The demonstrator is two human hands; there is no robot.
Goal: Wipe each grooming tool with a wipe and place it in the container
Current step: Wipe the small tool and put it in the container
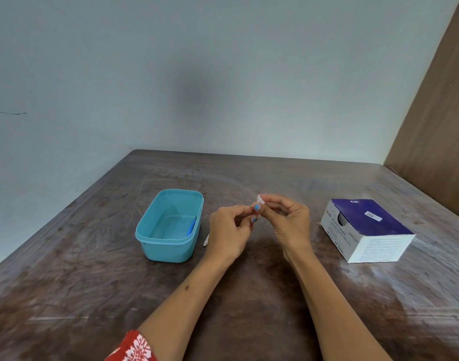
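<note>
Both hands meet above the middle of a worn brown table point(249, 308). The left hand point(229, 231) pinches a small thin tool point(255, 213) between thumb and fingertips; only a short reddish bit of it shows, with what may be blue spots, so its kind cannot be told. The right hand point(288, 220) pinches a small white wipe point(261, 199) at its fingertips, pressed against the upper end of that tool. The other fingers of the right hand curl loosely.

To the left of the hands stands an open teal container point(145, 230). 1 blue tool point(191, 226) lies inside it, along its right wall. Just beside the container, between it and the left wrist, a small white item point(206, 241) lies on the table, partly hidden.

Well to the right sits a purple and white box of alcohol swabs point(374, 220), its opening facing the hands. A red patterned sleeve point(134, 347) shows at the bottom edge.
</note>
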